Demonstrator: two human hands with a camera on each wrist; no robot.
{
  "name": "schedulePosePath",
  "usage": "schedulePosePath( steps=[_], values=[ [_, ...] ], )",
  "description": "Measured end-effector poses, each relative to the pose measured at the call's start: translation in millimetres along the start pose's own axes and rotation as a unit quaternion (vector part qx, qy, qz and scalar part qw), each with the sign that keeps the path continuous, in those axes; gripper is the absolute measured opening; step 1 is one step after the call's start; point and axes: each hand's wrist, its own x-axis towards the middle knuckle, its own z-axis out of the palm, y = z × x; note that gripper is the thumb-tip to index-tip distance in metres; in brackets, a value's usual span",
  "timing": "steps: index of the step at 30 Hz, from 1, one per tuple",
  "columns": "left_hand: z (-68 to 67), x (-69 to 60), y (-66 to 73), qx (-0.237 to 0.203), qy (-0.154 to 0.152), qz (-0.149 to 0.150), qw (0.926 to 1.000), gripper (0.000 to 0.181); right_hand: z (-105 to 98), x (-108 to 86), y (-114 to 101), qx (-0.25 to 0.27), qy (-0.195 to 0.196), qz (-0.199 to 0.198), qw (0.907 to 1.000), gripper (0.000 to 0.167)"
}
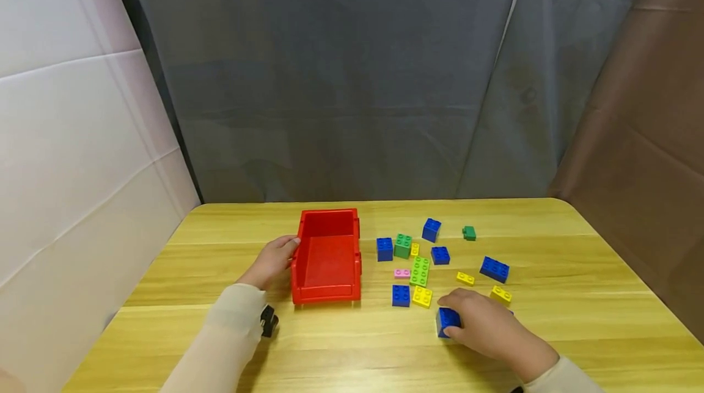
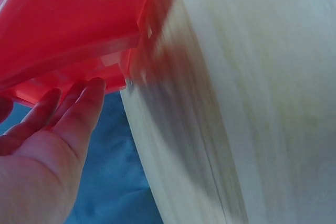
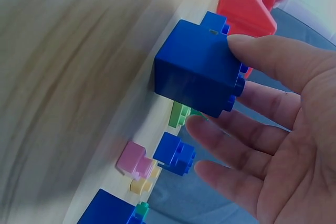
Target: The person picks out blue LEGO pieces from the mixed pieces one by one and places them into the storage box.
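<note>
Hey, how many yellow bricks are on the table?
4 visible: a yellow brick beside the larger green brick, one at the near end of the lime brick, one and another beyond the right hand. That hand may hide more.

2 arms reach forward: left hand with fingers seemingly straight, right hand pinching, back upward.

Counter, yellowish wood grain, spans the lower frame. A red bin stands on it, below centre; blue, green, yellow and pink bricks lie scattered at lower right.
</note>
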Motion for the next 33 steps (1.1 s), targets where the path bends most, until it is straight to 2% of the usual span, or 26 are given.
schedulePosePath(
  steps=[11, 19, 22, 33],
  values=[
    [0.6, -1.9, -3.0, -0.012, 0.007, 0.009, 0.9999, 0.044, 1.8, 2.7, -3.3, -0.008, -0.008, -0.011, 0.9999, 0.036],
    [0.6, -1.4, -4.0, -0.012, 0.012, 0.002, 0.9999, 0.044, -5.1, 8.1, -16.8, -0.013, 0.004, -0.017, 0.9998, 0.038],
    [-0.2, -1.4, -4.6, -0.005, 0.013, -0.001, 0.9999, 0.044, -10.6, 11.4, -24.0, -0.017, 0.019, -0.031, 0.9992, 0.039],
    [0.8, -1.4, -5.3, -0.029, 0.016, -0.003, 0.9994, 0.041, -26.0, 29.1, -52.1, -0.018, 0.069, -0.11, 0.9914, 0.038]
  ],
)
